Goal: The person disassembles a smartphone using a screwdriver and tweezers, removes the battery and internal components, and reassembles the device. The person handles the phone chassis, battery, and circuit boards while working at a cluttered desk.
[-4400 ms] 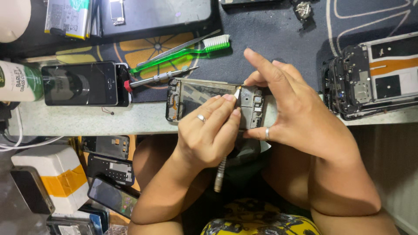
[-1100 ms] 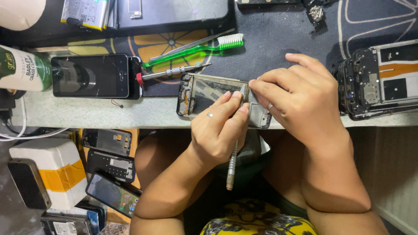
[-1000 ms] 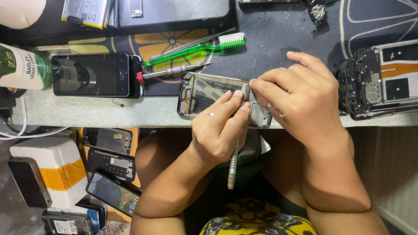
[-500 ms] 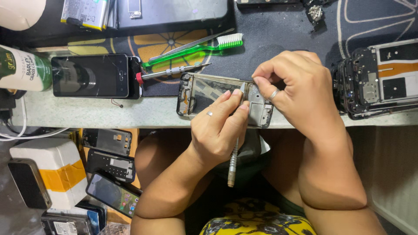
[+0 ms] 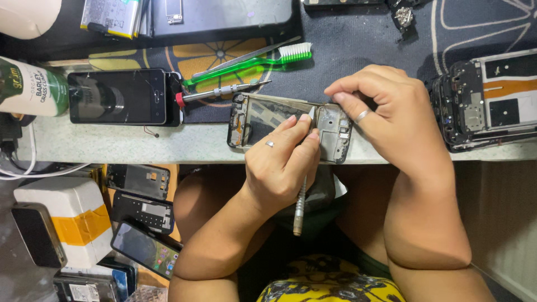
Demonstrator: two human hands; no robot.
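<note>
The right hand (image 5: 391, 112) is curling tighter over the opened phone (image 5: 291, 126) than a moment ago, fingers pinching its far edge. The phone is lying lengthwise left to right along the table edge. The left hand (image 5: 282, 162) is gripping a metal tool (image 5: 300, 204), tip pointing away onto the phone.

My hands crowd the open phone (image 5: 291, 126) at the surface (image 5: 112, 148) edge. To its left lies a bare strip of surface, bounded by a black phone (image 5: 120, 96). Just above, a screwdriver (image 5: 221, 91) and green toothbrush (image 5: 246, 60) lie across the way toward the back. To the right, past my right hand (image 5: 391, 112), a stripped phone (image 5: 486, 98) blocks the edge. Between toothbrush and stripped phone the dark mat (image 5: 363, 39) lies open.
</note>
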